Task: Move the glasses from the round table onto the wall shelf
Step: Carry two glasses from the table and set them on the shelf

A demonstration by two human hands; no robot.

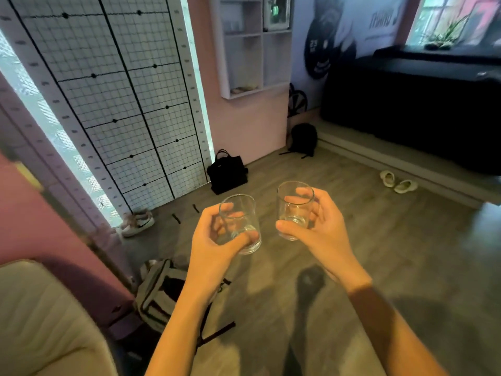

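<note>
My left hand (217,237) grips a clear empty tumbler (240,213), fingers wrapped around its lower half. My right hand (322,226) holds a second clear tumbler (294,204) upright, thumb on its near side. Both glasses hang over the wooden floor in front of me. The white wall shelf (250,63), split into open compartments, hangs on the pink wall far ahead, above and beyond the hands. A small glass-like item shows faintly in one upper compartment. The round table is out of view.
On the floor lie a black bag (227,170) below the shelf, a black backpack (303,138), a grey backpack (162,291), sneakers (137,222) and pale slippers (398,181). A wire grid panel (122,90) leans left. A dark bench (406,104) runs along the right. A beige cushion (46,321) sits at lower left.
</note>
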